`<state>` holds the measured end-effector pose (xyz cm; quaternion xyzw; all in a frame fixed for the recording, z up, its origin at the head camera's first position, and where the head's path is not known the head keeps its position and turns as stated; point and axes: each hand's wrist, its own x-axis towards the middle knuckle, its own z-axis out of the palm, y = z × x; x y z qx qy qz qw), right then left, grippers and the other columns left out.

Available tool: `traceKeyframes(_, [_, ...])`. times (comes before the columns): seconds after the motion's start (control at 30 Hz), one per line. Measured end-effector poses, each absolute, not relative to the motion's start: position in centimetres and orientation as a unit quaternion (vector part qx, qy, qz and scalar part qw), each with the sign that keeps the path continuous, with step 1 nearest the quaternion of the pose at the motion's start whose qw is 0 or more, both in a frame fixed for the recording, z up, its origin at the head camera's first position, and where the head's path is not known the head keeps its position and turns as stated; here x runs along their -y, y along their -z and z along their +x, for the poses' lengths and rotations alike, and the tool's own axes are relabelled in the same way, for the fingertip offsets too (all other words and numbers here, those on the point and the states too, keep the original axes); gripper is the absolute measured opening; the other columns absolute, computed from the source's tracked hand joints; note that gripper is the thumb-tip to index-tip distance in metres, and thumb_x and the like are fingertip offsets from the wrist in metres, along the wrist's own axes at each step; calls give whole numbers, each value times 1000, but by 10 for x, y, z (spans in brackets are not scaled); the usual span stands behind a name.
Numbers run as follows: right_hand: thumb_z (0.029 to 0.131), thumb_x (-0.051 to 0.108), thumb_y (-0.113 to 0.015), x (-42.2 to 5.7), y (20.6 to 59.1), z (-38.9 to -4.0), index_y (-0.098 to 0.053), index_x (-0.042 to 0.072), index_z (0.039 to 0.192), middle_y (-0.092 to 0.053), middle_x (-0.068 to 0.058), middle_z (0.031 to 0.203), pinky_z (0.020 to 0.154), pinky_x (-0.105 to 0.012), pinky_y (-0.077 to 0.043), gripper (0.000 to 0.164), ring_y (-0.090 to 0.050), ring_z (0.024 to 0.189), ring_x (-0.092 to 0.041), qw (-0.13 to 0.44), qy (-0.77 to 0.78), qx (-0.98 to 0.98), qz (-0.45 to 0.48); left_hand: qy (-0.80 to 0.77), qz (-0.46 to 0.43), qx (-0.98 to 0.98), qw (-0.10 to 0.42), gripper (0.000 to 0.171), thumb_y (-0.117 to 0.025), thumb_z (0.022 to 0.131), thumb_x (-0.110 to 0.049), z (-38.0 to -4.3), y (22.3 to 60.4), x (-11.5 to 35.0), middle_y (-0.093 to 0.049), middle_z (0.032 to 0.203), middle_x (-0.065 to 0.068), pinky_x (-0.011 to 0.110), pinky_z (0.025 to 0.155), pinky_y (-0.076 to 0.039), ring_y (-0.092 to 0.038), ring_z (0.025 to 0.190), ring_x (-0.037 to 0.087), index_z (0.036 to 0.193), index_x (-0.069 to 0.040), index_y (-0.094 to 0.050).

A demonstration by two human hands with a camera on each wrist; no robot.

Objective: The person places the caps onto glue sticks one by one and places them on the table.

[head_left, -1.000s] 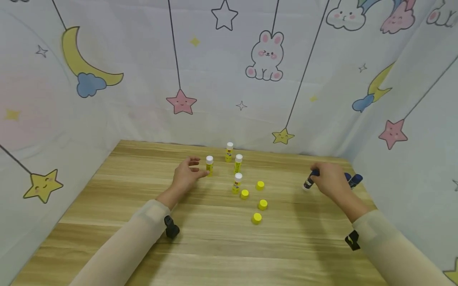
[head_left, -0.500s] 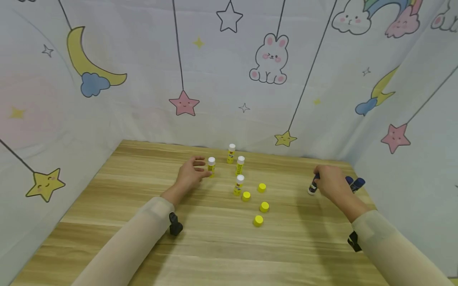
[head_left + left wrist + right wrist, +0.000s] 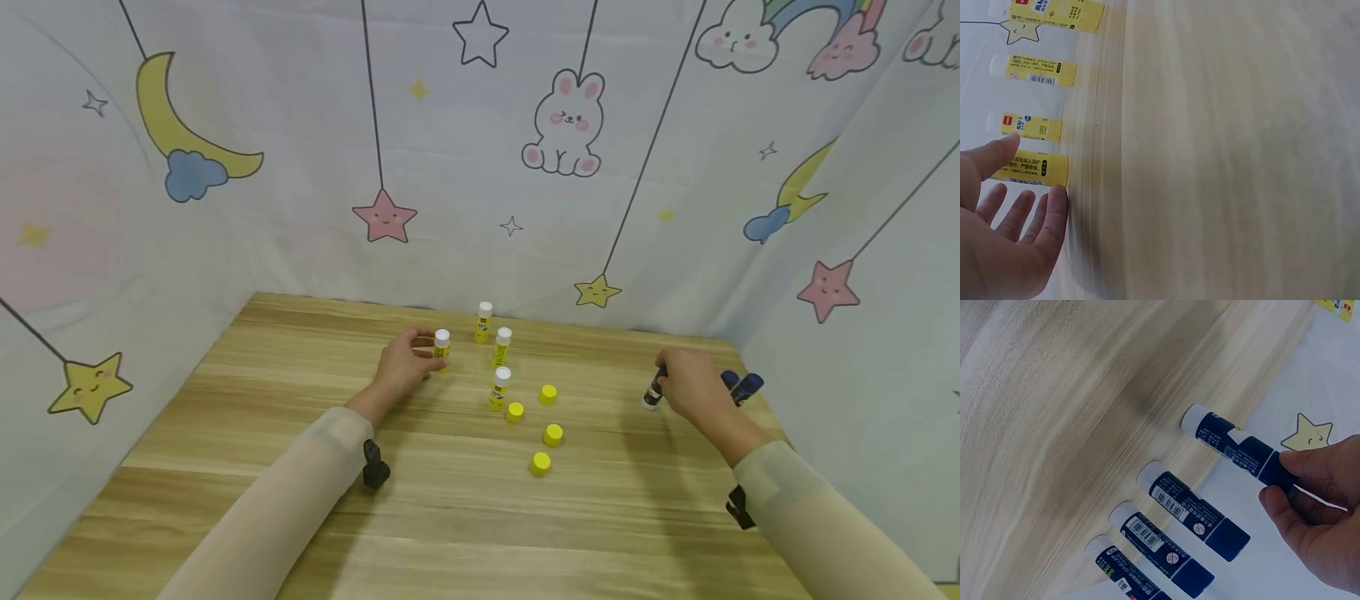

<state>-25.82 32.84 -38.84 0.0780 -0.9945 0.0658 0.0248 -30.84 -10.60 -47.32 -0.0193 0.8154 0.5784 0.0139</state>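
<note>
In the head view my left hand is beside the leftmost yellow glue stick, thumb in front of it and fingers behind. In the left wrist view the thumb overlaps this upright yellow glue stick, and the slightly bent fingertips lie close along its other side; firm contact cannot be told. My right hand pinches the navy cap end of a dark blue glue stick between thumb and fingers. The stick's white end points down near the table. Several other dark blue glue sticks, including one, stand close by.
Three more yellow glue sticks with white tops, one nearest, stand mid-table. Several loose yellow caps, such as this cap, lie right of them. A patterned white curtain borders the wooden table at the back and sides.
My left hand has moved slightly right, its thumb and fingers closer around the leftmost yellow glue stick. The dark blue glue stick in my right hand has become more upright since a second ago.
</note>
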Motion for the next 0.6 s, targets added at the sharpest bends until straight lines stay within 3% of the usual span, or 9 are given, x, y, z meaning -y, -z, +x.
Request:
traceKeyframes(0.27, [95,-1,-65,-330,390,-257,-64,-10,124,-64,-31,120,86,-56,-55,31,-62,108,-49,34,-61,994,80,-551,-12,-834,5,56,-83,85,-11,-311,474,102,-62,133,16,39,88,-59,-63,116,33,135,-6,-57])
traceKeyframes(0.47, [94,-5,-60,-333,390,-255,-64,-8,125,-62,-33,120,69,-44,-52,31,-62,102,-47,47,-66,993,83,-545,-10,-839,1,53,-82,86,-11,-312,477,100,-64,131,15,41,91,-57,-65,115,32,133,-6,-59])
traceKeyframes(0.6, [94,-4,-62,-334,389,-254,-64,-7,126,-61,-33,120,67,-42,-52,32,-62,100,-46,52,-67,993,80,-544,-8,-839,-6,50,-82,86,-10,-313,478,99,-65,129,15,42,93,-56,-65,114,32,131,-6,-60])
